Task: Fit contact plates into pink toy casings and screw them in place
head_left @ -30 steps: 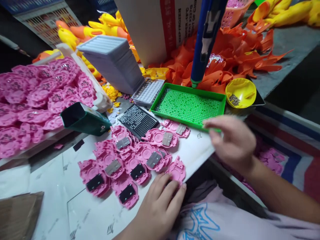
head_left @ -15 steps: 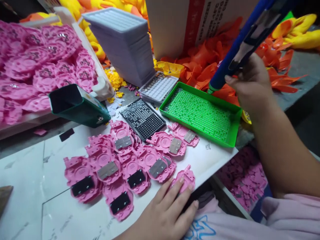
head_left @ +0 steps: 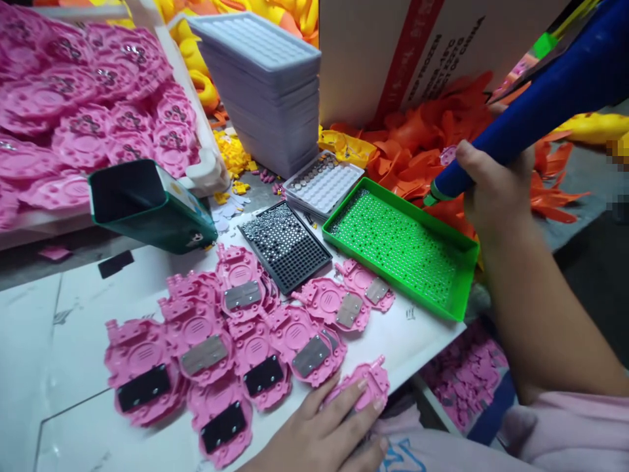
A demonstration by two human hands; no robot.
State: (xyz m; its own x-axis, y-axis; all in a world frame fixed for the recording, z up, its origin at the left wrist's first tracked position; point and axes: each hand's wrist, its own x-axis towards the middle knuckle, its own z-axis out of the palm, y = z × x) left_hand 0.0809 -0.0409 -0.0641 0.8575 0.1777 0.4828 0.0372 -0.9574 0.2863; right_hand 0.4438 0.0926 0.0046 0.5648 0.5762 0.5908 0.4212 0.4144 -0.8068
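My right hand is closed around a blue electric screwdriver, held at a slant. Its green tip points down near the far rim of a green tray, whose perforated plate holds many small screws. Low in the view, my left hand lies with fingers stretched out over a pink plastic casing at the table's near edge, partly covering it. Left of it are several similar pink casings, some with black plates and some with grey plates screwed on.
A black perforated tray of screws lies beside a white tray of round metal pieces. Behind them rise stacked white trays and a carton. A dark green container leans near a crate of pink parts.
The screwdriver has tipped toward the horizontal and its tip has shifted slightly right and down. My left hand stays over the pink casing. The whole view has shifted a little.
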